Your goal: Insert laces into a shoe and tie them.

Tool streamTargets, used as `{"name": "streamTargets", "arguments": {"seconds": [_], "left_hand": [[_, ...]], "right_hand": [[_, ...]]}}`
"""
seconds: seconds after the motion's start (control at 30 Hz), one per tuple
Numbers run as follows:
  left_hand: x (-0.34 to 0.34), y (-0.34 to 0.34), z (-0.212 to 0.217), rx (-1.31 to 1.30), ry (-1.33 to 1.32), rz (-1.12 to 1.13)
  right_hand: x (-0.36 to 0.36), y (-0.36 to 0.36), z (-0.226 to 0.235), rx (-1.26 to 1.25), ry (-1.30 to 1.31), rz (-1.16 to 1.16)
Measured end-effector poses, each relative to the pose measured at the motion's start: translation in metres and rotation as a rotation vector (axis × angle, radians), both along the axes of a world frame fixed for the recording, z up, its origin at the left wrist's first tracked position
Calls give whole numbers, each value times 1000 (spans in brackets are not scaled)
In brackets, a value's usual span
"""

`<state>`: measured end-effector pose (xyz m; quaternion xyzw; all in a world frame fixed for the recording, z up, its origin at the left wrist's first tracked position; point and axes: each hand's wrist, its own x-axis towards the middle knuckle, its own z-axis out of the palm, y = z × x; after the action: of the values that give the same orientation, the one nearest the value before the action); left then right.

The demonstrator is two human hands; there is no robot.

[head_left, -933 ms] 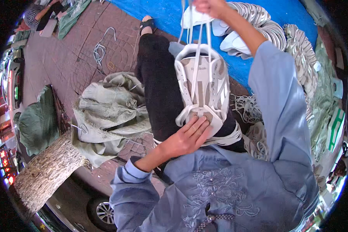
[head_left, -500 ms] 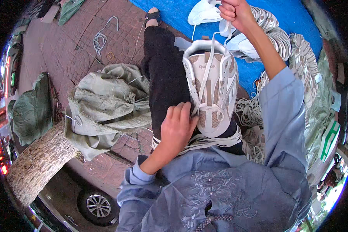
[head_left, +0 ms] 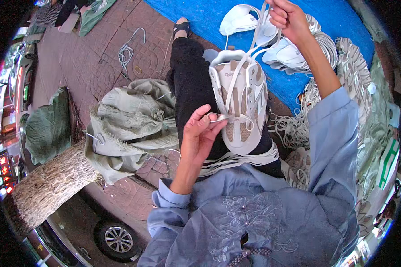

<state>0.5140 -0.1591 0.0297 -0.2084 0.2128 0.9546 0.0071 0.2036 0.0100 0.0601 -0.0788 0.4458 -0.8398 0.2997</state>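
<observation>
A white and beige shoe upper (head_left: pixel 241 138) lies across my lap, toe toward me, with a partly threaded white shoelace (head_left: pixel 237 91) running up from its eyelets. My right hand (head_left: pixel 290 20), raised at the far right, is closed on the long strands of this lace and draws them up. At the toe end, my left hand (head_left: pixel 199 133) pinches a short piece of lace between thumb and fingertips, beside the lowest eyelets. A bundle of loose white laces (head_left: pixel 254 159) lies over my thighs below the toe.
Stacked white uppers (head_left: pixel 294 55) rest on a blue sheet (head_left: pixel 196 13) at the far right, beside a row of beige uppers (head_left: pixel 352 82) and tangled laces (head_left: pixel 292 129). Left of my leg are a grey-green cloth sack (head_left: pixel 124 120) and a tree trunk (head_left: pixel 53 184); a parked car's wheel (head_left: pixel 118 239) shows behind.
My left hand has risen from the shoe's side, turned over and now pinches lace at the toe end. My right hand stays raised with its strands. The whole view has shifted slightly.
</observation>
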Motion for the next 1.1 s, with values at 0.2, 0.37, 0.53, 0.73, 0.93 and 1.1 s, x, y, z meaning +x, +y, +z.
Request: {"name": "streamTargets", "arguments": {"seconds": [0.2, 0.37, 0.53, 0.73, 0.93, 1.1], "left_hand": [[-3, 2, 0, 374, 217, 45], [-5, -8, 25, -476, -159, -7], [-7, -10, 34, -1928, 92, 114], [-41, -7, 52, -1907, 361, -59], [-112, 9, 46, -1588, 422, -130], [-133, 15, 35, -794, 165, -461]], "right_hand": [[5, 7, 1, -25, -5, 17], [5, 6, 14, -2, 6, -50], [-1, 10, 18, 22, 17, -46], [-5, -14, 48, -120, 22, -9], [4, -71, 124, -257, 316, 250], [-28, -90, 39, 143, 949, 100]]}}
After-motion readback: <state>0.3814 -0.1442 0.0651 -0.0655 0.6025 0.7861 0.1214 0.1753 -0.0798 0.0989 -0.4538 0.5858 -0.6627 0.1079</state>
